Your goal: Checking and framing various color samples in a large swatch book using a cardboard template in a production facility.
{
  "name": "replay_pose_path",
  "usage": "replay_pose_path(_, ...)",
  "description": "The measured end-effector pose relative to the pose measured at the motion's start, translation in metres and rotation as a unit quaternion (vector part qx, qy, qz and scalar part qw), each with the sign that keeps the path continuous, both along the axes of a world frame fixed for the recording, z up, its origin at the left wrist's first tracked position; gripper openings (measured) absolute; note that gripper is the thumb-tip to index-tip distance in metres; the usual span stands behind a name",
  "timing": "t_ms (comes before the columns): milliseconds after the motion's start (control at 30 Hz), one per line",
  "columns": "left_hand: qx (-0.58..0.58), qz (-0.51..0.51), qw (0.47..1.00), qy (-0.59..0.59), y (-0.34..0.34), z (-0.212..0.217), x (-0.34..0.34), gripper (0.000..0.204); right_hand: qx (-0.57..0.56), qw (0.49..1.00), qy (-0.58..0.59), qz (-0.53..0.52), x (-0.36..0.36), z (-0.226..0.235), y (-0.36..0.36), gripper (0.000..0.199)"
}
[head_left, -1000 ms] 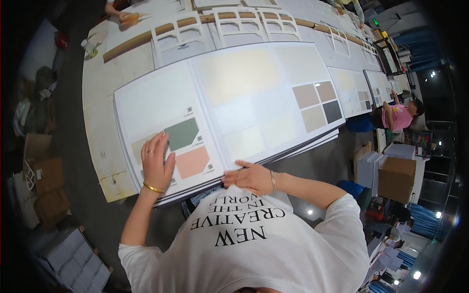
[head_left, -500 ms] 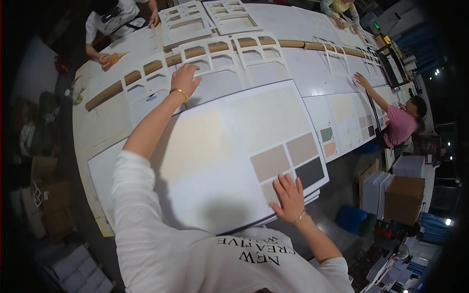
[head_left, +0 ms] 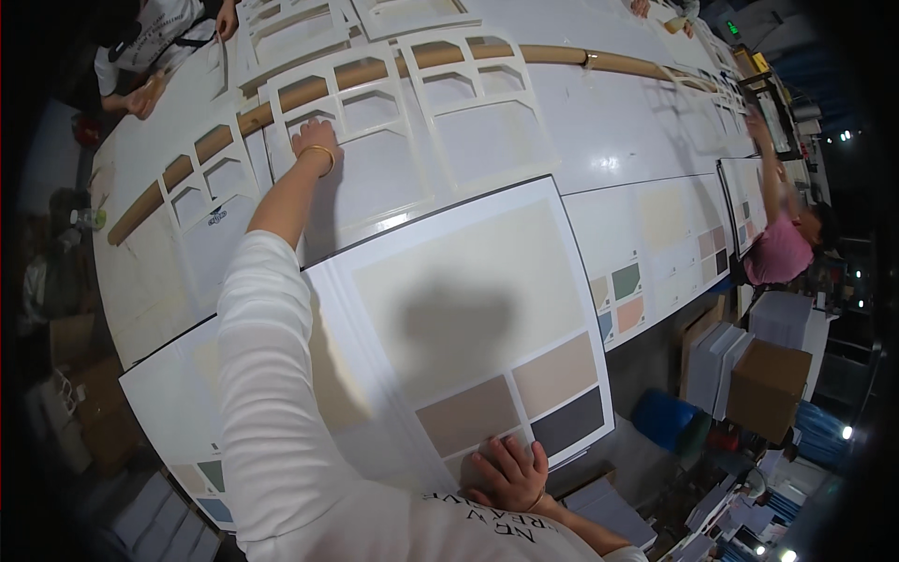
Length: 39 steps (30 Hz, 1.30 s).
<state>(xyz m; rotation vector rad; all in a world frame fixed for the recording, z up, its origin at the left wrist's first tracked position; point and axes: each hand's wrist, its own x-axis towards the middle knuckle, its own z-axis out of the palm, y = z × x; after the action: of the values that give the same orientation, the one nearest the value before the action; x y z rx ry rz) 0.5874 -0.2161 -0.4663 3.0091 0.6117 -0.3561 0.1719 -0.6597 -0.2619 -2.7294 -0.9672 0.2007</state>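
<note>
My left hand [head_left: 316, 140] reaches out over the far part of the table. Its fingers are bent over a crossbar of a white cut-out frame [head_left: 412, 169] with several window-like openings. Close to my body, my right hand [head_left: 510, 476] lies with fingers spread on a large white folded sheet [head_left: 393, 281]. This sheet carries a big pale cream panel and smaller taupe and dark grey blocks. The shadow of my head falls across the pale panel. Part of the sheet's left side is hidden by my sleeve.
More cut-out frames [head_left: 487, 122] lie around a long brown cardboard tube [head_left: 552, 54]. Similar printed sheets [head_left: 655, 225] spread to the right. A person in pink [head_left: 782, 251] works at the right, another [head_left: 154, 37] at the far left. A blue bin [head_left: 667, 420] and cardboard box [head_left: 770, 389] stand beyond the table.
My left hand has gone from spread above the frames to bent over a frame's crossbar. The printed sheet and my right hand are now nearer my body. The person in pink has swung an arm away.
</note>
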Motion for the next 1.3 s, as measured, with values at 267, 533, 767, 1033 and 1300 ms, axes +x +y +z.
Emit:
replay_pose_path(267,0.031,-0.079,0.996,-0.041,0.02,0.053,-0.003,0.02,0.007,1.0,-0.012,0.012,0.006,0.005,0.003,0.057)
replay_pose_path(533,-0.03,-0.096,0.958,-0.267,0.054,0.236,-0.014,0.027,0.0,1.0,0.011,-0.005,0.01,0.001,0.006,0.068)
replay_pose_path(767,-0.421,-0.052,0.883,-0.2,0.069,0.371,-0.1,0.029,0.199,0.978,0.054,-0.027,0.039,0.006,0.004,0.059)
replay_pose_path(1033,-0.678,0.004,0.733,-0.053,0.002,0.418,-0.247,0.033,0.342,0.898,-0.264,0.082,0.158,0.111,0.078,0.043)
replay_pose_path(1300,-0.716,-0.002,0.695,0.062,-0.035,0.414,-0.358,0.029,0.289,0.817,-0.467,0.179,0.167,0.175,0.159,0.042)
